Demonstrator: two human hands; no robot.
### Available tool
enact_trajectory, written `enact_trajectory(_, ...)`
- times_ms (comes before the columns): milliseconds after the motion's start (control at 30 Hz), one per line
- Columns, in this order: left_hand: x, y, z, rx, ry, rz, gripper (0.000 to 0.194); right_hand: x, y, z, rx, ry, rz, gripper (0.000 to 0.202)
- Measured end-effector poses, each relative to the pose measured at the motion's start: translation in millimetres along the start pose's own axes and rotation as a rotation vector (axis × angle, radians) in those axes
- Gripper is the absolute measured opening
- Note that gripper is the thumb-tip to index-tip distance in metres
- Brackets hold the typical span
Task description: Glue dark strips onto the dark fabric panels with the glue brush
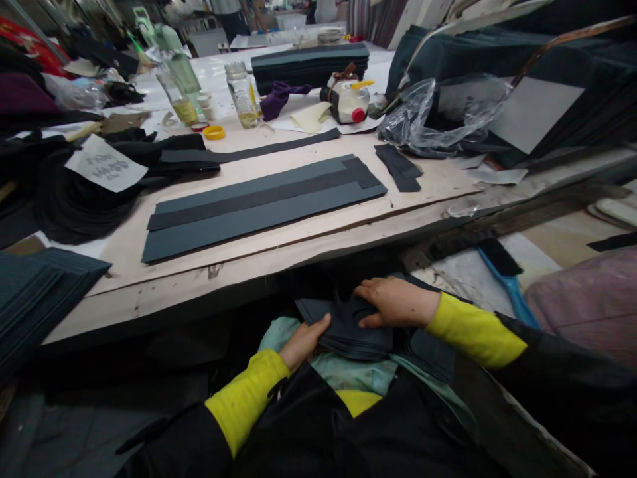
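On my lap, below the table edge, lies a stack of dark grey flat pieces (354, 332), which look like cut fabric or board. My left hand (304, 340) grips its near left edge, thumb on top and fingers hidden beneath. My right hand (398, 302) is closed over the upper right of the stack, fingers curled around the dark pieces there. A light green cloth (348, 373) lies under the stack. On the table, a long dark grey panel (269, 209) carries a black strip (253, 194) with a wider right end.
Glass jars (242, 96), a yellow ring (213, 133) and a plastic bottle (351, 99) stand behind the panel. Black rolls (82, 206) with a paper note lie left; a plastic bag (428, 123) lies right. A blue brush (507, 282) rests near my right arm.
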State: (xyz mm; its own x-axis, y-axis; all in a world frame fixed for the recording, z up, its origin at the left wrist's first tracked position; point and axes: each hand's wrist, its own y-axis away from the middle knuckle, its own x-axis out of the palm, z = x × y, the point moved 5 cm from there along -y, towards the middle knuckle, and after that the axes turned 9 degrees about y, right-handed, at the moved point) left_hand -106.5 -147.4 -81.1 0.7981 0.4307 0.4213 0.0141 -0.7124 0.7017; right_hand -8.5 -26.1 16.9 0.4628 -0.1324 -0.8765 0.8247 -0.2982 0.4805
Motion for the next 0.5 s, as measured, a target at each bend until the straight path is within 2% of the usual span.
enact_trajectory(67,4.3,1.3,-2.8,0.055,0.093,-0.004,0.031,5.8,9.0,5.4,0.025,0.014,0.019,0.050)
enact_trajectory(167,10.2,4.0,-6.0,0.079,0.179,0.009,0.031,16.4,16.6,15.5,0.070,0.049,0.026,0.043)
enact_trajectory(233,11.5,5.0,-5.5,0.060,0.167,0.017,0.032,23.0,17.3,22.5,0.076,0.062,0.020,0.042)
enact_trajectory(367,8.5,4.1,-2.8,0.047,0.121,0.017,0.034,32.5,9.7,34.2,0.075,0.057,-0.005,0.059)
enact_trajectory(500,7.4,3.9,-3.1,0.064,0.041,0.012,0.036,34.5,-2.7,35.7,0.159,0.018,-0.053,0.050)
